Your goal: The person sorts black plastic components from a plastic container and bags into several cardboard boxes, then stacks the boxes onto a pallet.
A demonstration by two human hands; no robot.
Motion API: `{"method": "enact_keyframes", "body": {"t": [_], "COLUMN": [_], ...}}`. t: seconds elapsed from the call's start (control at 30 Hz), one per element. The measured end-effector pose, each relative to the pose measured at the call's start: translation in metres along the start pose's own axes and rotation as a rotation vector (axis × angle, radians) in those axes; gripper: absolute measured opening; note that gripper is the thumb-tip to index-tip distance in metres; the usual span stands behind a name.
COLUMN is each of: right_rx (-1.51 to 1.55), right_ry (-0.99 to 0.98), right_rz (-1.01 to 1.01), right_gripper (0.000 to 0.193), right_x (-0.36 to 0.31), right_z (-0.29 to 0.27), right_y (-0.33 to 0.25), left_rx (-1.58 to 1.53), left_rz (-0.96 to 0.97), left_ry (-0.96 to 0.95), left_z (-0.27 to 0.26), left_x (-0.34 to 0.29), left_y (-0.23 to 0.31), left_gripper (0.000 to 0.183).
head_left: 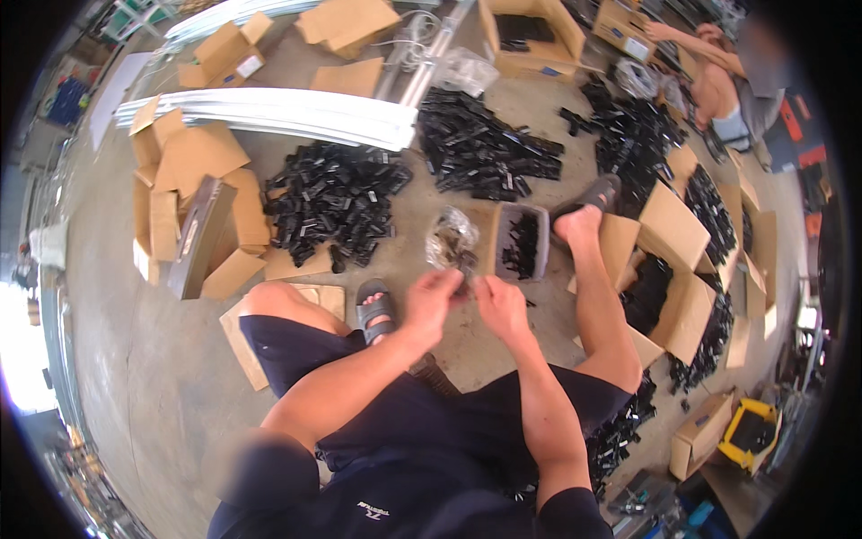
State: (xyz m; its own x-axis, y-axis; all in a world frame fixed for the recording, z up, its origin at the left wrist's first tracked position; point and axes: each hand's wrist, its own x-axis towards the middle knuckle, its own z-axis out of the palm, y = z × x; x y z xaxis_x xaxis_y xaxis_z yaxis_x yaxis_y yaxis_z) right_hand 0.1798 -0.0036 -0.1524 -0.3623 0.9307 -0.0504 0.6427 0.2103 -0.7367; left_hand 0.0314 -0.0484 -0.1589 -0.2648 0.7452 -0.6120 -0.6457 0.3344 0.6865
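My left hand [433, 301] and my right hand [501, 307] are close together over the floor in front of me, fingers pinched. Something small and dark shows at the left fingertips, too blurred to name; what the right fingers grip is hidden. Just beyond them is a crumpled clear plastic bag [452, 235] with brownish contents; I cannot tell whether the left fingers touch it. Right of the bag stands a grey bin [544, 247] with small black parts inside. A heap of black parts [332, 202] lies beyond my left hand, and another heap [485, 148] lies farther off.
Open cardboard boxes stand left [166, 225] and right [687, 310]. Long white profiles [269, 117] lie across the far left. A yellow-rimmed crate [750, 436] sits at lower right. Another person [723, 85] sits at the far right beside more black parts.
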Motion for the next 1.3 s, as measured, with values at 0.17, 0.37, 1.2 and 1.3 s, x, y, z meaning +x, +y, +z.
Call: {"method": "enact_keyframes", "body": {"t": [0.17, 0.37, 1.2, 1.3], "right_rx": [-0.033, 0.22, 0.37, 0.255], "right_ry": [-0.03, 0.107, 0.513, 0.509], "right_rz": [-0.02, -0.035, 0.85, 0.835], "right_gripper": [0.028, 0.02, 0.049, 0.048], "right_x": [-0.004, -0.012, 0.076, 0.078], "right_z": [-0.021, -0.158, -0.177, -0.174], "right_y": [-0.008, -0.033, 0.431, 0.44], "left_rx": [-0.294, 0.263, 0.664, 0.669], "left_rz": [0.209, -0.238, -0.494, -0.503], "left_ry": [0.147, -0.267, -0.286, -0.276], "left_z": [-0.028, -0.026, 0.035, 0.038], "left_x": [0.039, 0.017, 0.007, 0.01], "left_y": [0.046, -0.003, -0.025, -0.025], "left_gripper": [0.042, 0.035, 0.026, 0.025]}}
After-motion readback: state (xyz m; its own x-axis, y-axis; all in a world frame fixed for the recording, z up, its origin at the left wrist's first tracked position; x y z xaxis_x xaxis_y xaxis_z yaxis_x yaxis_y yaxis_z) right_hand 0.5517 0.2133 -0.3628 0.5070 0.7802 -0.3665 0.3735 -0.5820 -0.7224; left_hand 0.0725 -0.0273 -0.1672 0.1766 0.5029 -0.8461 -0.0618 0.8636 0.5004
